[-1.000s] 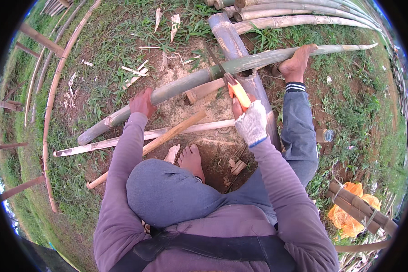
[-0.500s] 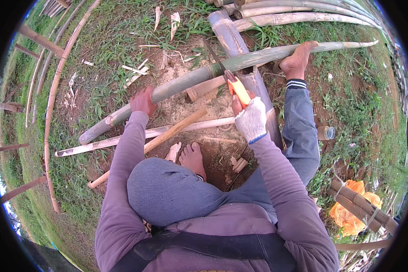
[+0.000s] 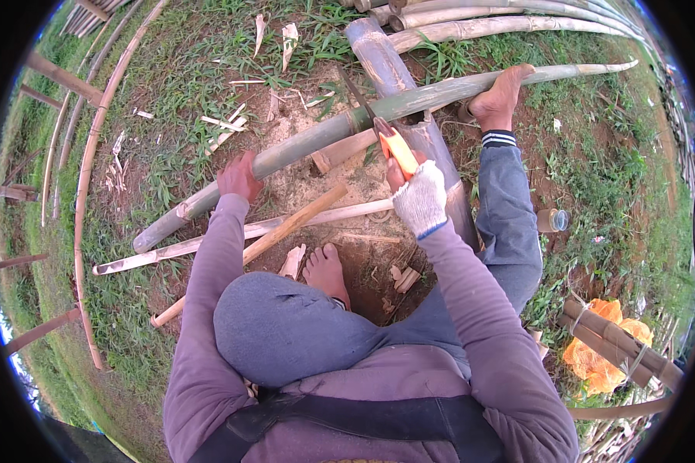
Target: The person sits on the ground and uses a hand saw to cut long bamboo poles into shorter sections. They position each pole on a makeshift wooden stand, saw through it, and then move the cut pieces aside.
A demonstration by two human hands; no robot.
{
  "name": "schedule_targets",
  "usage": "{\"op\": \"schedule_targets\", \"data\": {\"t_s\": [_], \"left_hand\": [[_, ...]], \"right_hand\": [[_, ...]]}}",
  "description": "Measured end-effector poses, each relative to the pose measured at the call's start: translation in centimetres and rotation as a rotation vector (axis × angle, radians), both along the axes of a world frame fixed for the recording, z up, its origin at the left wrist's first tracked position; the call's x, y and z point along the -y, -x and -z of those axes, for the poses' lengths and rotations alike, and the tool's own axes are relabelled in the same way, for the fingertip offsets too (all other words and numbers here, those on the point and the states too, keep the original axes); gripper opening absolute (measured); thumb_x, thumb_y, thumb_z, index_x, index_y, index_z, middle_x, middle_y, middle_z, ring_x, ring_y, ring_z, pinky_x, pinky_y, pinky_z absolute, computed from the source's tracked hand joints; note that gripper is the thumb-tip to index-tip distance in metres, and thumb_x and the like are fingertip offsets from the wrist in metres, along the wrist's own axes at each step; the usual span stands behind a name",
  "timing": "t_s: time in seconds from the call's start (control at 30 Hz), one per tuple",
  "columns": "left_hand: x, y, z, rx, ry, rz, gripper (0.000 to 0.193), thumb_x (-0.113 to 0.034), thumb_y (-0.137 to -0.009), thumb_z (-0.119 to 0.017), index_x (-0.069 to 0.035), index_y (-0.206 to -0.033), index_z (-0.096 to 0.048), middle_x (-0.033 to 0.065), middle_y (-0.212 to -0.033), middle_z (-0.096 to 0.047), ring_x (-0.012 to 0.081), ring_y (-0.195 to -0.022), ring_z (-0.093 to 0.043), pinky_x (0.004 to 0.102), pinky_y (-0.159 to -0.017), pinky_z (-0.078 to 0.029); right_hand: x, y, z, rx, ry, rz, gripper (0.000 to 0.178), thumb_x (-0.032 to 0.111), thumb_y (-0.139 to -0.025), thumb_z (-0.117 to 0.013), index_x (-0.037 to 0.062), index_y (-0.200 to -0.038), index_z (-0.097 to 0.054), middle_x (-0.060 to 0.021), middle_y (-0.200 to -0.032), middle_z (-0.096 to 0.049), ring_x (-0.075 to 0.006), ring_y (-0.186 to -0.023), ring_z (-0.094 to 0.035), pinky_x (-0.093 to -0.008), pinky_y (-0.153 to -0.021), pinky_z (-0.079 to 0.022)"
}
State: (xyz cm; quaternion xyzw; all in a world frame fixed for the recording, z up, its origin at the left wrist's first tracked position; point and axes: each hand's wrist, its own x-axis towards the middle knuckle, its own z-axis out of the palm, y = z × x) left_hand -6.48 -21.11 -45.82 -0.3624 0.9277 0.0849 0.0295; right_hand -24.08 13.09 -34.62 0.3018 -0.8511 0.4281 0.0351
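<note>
A long green bamboo pole (image 3: 305,145) lies slantwise before me, resting across a thick bamboo log (image 3: 384,65). My left hand (image 3: 240,177) is bare and wrapped round the pole toward its lower left end. In a white knitted glove with bare fingertips, my right hand (image 3: 418,191) grips the orange handle of a hand saw (image 3: 396,151). The dark blade crosses the pole just right of a joint, its tip pointing up and away; how deep it sits I cannot tell. My bare right foot (image 3: 500,96) presses on the pole farther right.
Below the pole lie a split bamboo strip (image 3: 150,261) and a tan stick (image 3: 297,216). Sawdust and chips cover the soil. Several bamboo poles (image 3: 502,27) are stacked at the far right. A jar (image 3: 552,221) and orange netting (image 3: 594,359) are at my right.
The whole view has shifted slightly, so things sit a little farther left. Both hands keep their holds, and the saw stays at nearly the same spot on the pole.
</note>
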Motion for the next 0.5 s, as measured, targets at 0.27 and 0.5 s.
{"op": "schedule_targets", "data": {"t_s": [0.27,0.5], "left_hand": [[-1.0,-0.5,-1.0,-0.004,0.022,-0.013,0.057,-0.015,-0.072,-0.085,-0.02,-0.122,-0.06,0.0096,-0.122,-0.07,0.0355,-0.122,-0.065,0.0564,-0.104,-0.047],[1.5,-3.2,-0.2,0.035,0.024,-0.011,0.064,-0.018,-0.069,-0.091,-0.019,-0.125,-0.06,0.0089,-0.123,-0.069,0.0353,-0.124,-0.063,0.0542,-0.105,-0.046]], "right_hand": [[-8.1,-3.8,0.8,-0.153,-0.007,-0.198,0.016,0.011,-0.097,-0.069,-0.0026,-0.106,-0.065,-0.0164,-0.093,-0.067,-0.0277,-0.077,-0.068,-0.0402,-0.065,-0.052],[-1.7,-2.0,2.2,0.081,0.075,-0.006,0.02,0.016,-0.096,-0.071,-0.0001,-0.106,-0.067,-0.0176,-0.083,-0.067,-0.0327,-0.075,-0.07,-0.0403,-0.068,-0.055]]}}
